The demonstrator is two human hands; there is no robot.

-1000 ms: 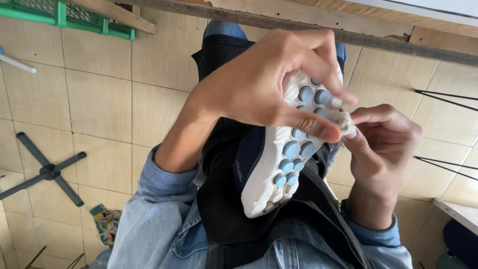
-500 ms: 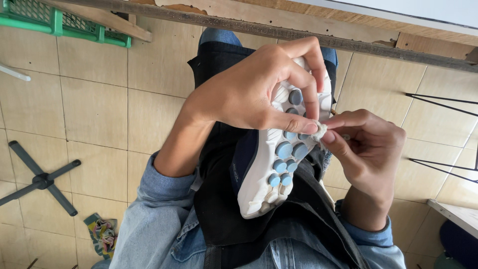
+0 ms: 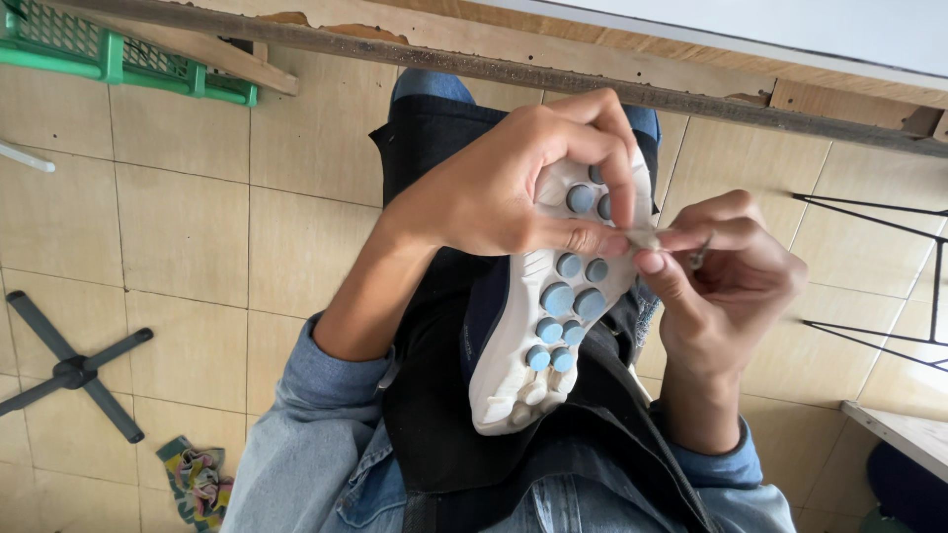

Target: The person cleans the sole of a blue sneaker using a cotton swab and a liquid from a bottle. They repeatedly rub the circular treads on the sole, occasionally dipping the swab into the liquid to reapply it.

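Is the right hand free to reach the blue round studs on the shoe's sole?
Probably yes: the right hand is beside the sole, and the lower blue studs lie uncovered; the left hand covers only the upper ones.

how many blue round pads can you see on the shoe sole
9 on the sole: two by the left hand fingers near the toe, two under the thumb, two big ones mid-sole, three toward the heel. More may be hidden under the fingers.
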